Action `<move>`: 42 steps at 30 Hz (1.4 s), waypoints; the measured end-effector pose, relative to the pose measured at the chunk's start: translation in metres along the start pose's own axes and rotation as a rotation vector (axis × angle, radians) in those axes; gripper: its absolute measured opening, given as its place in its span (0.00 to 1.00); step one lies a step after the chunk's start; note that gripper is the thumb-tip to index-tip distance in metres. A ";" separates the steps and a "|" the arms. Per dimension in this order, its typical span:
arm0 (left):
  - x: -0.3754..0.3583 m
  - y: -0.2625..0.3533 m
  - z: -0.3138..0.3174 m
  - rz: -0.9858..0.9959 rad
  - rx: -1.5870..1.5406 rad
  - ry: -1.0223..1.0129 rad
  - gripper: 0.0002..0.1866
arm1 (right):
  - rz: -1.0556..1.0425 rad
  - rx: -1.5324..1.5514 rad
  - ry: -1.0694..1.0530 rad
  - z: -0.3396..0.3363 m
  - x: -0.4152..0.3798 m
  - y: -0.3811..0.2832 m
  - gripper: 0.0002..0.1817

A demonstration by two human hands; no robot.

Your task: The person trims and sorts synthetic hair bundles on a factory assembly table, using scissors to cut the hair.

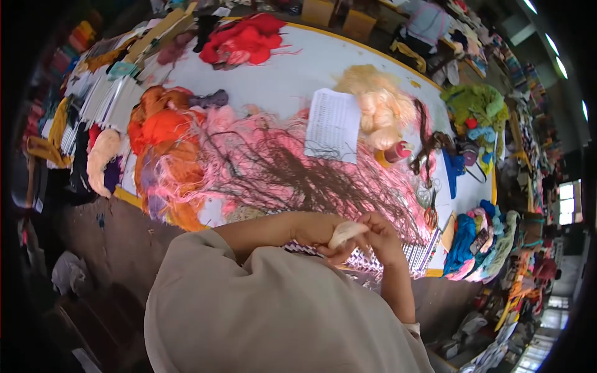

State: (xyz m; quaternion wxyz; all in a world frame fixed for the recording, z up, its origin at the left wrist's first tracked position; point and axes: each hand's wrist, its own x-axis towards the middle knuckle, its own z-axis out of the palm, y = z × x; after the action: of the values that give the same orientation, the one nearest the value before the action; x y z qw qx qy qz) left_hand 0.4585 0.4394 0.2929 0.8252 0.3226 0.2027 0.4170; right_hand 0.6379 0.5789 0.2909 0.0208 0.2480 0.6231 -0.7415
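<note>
"One pale wad point(347, 232), held where?"

"Between left hand point(316, 232) and right hand point(384, 240), just in front of the body, over the near edge of the tabletop point(286, 81)."

"And the fingers?"

"On the right, pinching the upper end; on the left, curled around the lower end. Too blurred for the exact place of each fingertip."

"How much gathered, how much loose?"

"Partway at most, judging by the spread. Bundled: the cream skein point(378, 118) and the red yarn point(249, 38), both towards the far side. Loose: pink strands point(239, 140) and dark brown strands point(311, 180), crossing and tangled over the middle. Impossible to tell about anything finished inside the wad."

"Looks of the wad?"

"Whitish, soft, small, rather elongated, tilted up towards the right hand. Yarn or cloth, hard to say."

"Anything near?"

"Just below the hands, a patterned piece point(418, 256) along the near edge. Farther off, a printed sheet point(334, 118) on top of the strands, beside the cream skein, with a pink spool point(398, 151) close by. Over to the left, orange yarn point(166, 129) in a loose heap."
</note>
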 end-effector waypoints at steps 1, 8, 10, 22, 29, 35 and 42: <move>-0.014 0.004 0.008 0.192 0.179 0.093 0.15 | 0.007 -0.006 0.040 0.013 0.007 0.002 0.11; -0.095 0.013 0.029 0.596 1.864 1.051 0.23 | -0.300 -0.685 0.241 0.113 0.026 -0.020 0.06; -0.117 0.014 0.037 0.425 1.833 1.186 0.17 | -0.522 -0.642 0.246 0.132 0.030 -0.034 0.06; -0.181 -0.002 0.012 -0.004 0.413 0.666 0.12 | -0.486 -0.593 0.231 0.159 0.052 0.010 0.07; -0.219 0.059 -0.020 0.427 0.468 1.185 0.05 | -0.087 -0.511 0.284 0.145 0.026 0.054 0.13; -0.245 0.166 -0.133 0.987 0.632 1.385 0.06 | -0.441 -0.821 0.487 0.110 0.013 0.083 0.17; -0.239 0.180 -0.202 0.711 1.469 1.941 0.14 | -0.048 -0.595 0.624 0.049 -0.034 0.157 0.18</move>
State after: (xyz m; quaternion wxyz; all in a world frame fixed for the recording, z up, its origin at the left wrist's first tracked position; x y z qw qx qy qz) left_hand 0.1002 0.3967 0.2916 -0.1919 0.3022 0.8076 0.4686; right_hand 0.7042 0.4891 0.1651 -0.1153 0.4291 0.7918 -0.4191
